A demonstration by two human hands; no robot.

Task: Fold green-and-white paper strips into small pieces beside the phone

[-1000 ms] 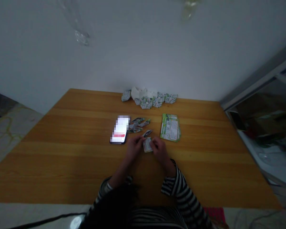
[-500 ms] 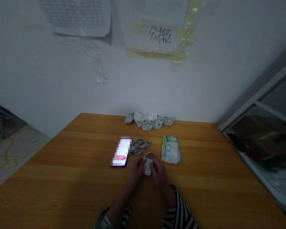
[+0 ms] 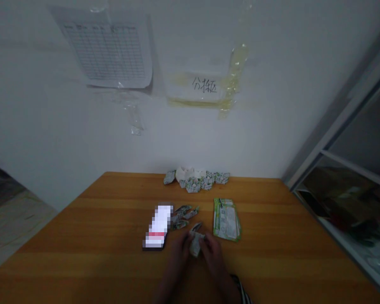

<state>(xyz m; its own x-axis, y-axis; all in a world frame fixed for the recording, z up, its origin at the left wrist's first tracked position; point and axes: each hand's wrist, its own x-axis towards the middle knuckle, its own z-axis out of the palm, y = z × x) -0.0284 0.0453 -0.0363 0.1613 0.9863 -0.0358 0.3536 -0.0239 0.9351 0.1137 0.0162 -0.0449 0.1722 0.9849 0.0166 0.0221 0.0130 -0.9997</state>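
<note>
Between my two hands is a small folded piece of printed paper (image 3: 195, 246), whitish-green. My left hand (image 3: 181, 245) pinches its left edge, and my right hand (image 3: 210, 249) grips the right edge. Just beyond the paper, a small narrow folded paper piece (image 3: 196, 227) lies close to my fingertips. Several similar folded pieces (image 3: 183, 216) are heaped farther off, beside the phone. To the right of my hands rests a stack of green-and-white printed leaflets (image 3: 226, 220). The dim light blurs the print.
A lit phone (image 3: 158, 226) with a blurred screen lies left on the wooden table (image 3: 114, 236). Crumpled printed papers (image 3: 193, 184) line the back edge by the wall. A gridded sheet (image 3: 109, 55) and a handwritten sign (image 3: 204, 85) hang there. A framed glass panel (image 3: 351, 177) stands right.
The view has tilted up, so the table things sit lower in the picture. Both hands keep hold of the paper, which looks more bent and creased than before.
</note>
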